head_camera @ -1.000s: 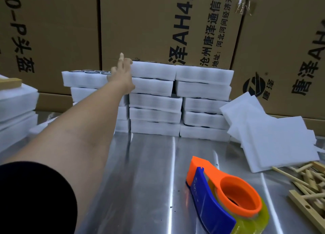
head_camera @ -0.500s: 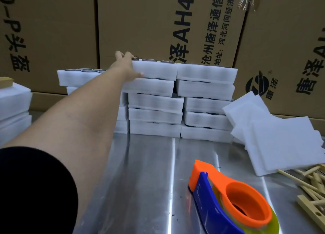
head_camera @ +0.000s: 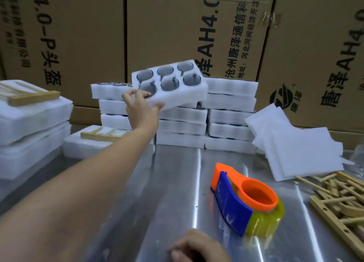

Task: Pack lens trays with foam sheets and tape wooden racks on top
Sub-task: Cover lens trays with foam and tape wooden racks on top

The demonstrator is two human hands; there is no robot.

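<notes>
- The left hand (head_camera: 141, 108) reaches to the far edge of the worktop (head_camera: 157, 202). Its fingers (head_camera: 136, 93) grasp the near left corner of a lens tray (head_camera: 173, 82), fingers on top and thumb beneath.
- The tray is in the air just above the middle stack of trays (head_camera: 181, 124). It is tilted so that its six dark pockets face the camera, and its long axis runs left to right.
- The right hand (head_camera: 197, 246) is at the near edge, blurred and cut by the frame, so I cannot tell whether its fingers hold anything.
- The bare worktop lies straight towards the person from the tray, so the carrying hand probably needs to pull it back.
- The foam sheets (head_camera: 295, 147), the wooden racks (head_camera: 338, 198) and the tape dispenser (head_camera: 246, 198) all lie on the right side, nearer the right hand.
</notes>
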